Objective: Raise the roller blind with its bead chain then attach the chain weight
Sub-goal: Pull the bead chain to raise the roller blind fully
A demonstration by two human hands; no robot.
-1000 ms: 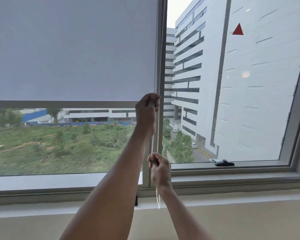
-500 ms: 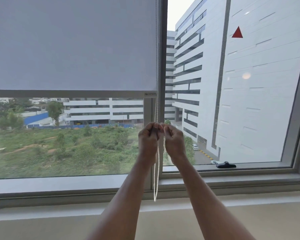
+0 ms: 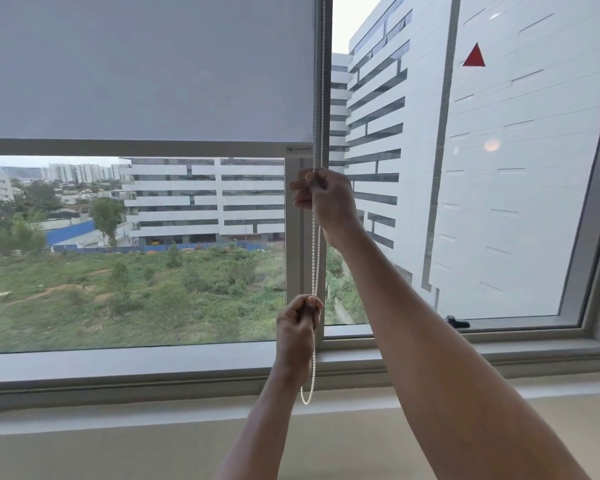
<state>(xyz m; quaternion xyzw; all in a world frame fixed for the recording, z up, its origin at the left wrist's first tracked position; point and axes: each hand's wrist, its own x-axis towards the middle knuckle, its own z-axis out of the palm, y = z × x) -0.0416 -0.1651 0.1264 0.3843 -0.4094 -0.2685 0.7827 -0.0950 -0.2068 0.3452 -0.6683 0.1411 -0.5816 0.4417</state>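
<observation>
The right hand pinches the bead chain just under the bottom bar of the roller blind. It sits at twelve o'clock from the left hand, whose fingers are clenched round the same strand lower down. They are stacked that way, I'd say, so the pull can pass hand over hand. The chain is a string of small white beads, and its loop dangles at six o'clock below the left fist. The blind is smooth grey fabric, partly raised. I see no chain weight.
</observation>
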